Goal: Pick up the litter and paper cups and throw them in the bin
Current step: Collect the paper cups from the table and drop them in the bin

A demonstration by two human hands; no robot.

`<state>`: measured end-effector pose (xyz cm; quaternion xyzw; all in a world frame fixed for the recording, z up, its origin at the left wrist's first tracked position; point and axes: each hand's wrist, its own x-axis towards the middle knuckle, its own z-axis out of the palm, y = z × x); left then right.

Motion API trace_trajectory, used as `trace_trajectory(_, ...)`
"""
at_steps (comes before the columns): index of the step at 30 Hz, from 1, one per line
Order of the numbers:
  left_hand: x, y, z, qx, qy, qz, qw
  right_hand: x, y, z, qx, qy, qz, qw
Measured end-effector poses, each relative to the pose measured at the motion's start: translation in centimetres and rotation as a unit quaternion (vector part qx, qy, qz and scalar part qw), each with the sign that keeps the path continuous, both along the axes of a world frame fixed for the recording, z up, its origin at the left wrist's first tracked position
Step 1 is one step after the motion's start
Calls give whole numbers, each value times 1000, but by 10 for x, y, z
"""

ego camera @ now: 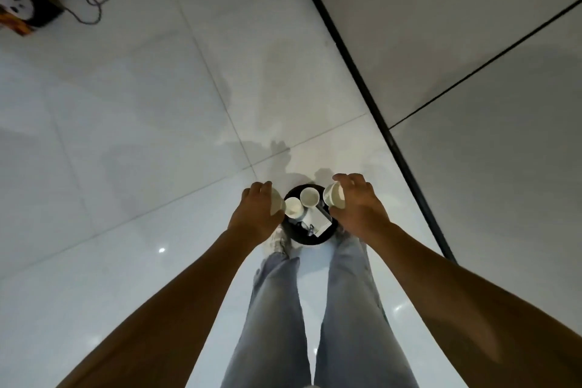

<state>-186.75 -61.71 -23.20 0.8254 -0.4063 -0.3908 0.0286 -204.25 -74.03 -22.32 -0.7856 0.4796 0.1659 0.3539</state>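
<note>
Cups held over the bin

Legs in pale jeans stand on the white tiled floor. Just past the feet sits the round black bin, with two paper cups and crumpled white paper inside. The left hand grips a cup at the bin's left rim; the right hand grips another cup at its right rim. Far left, a cable trails.

left cup: mostly hidden behind left hand, only a pale sliver showing | bin: near-left rim covered by that hand, right rim by right hand | litter inside: too small to identify | shoe: partly hidden | far-left object: cut by frame edge
</note>
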Motion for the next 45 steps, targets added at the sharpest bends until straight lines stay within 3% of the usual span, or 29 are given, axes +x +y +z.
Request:
trace_trajectory(15,-44,-11,-200,-4,2,183,983,6,-32,-206,36,-30,124,991)
trace_trajectory(23,-54,-3,-285,-6,12,226,974,20,-18,-297,49,-28,176,983)
trace_trajectory(31,-70,8,-324,41,77,172,981,20,-7,-343,5,3,291,957)
trace_trajectory(36,-77,11,-343,50,71,160,983,22,-4,-363,-6,12,344,939)
trace_trajectory(41,-84,11,-362,13,25,146,989,19,6,-381,-22,20,366,930)
trace_trajectory(45,-86,10,-373,-13,50,181,982,11,9,-389,-30,39,366,929)
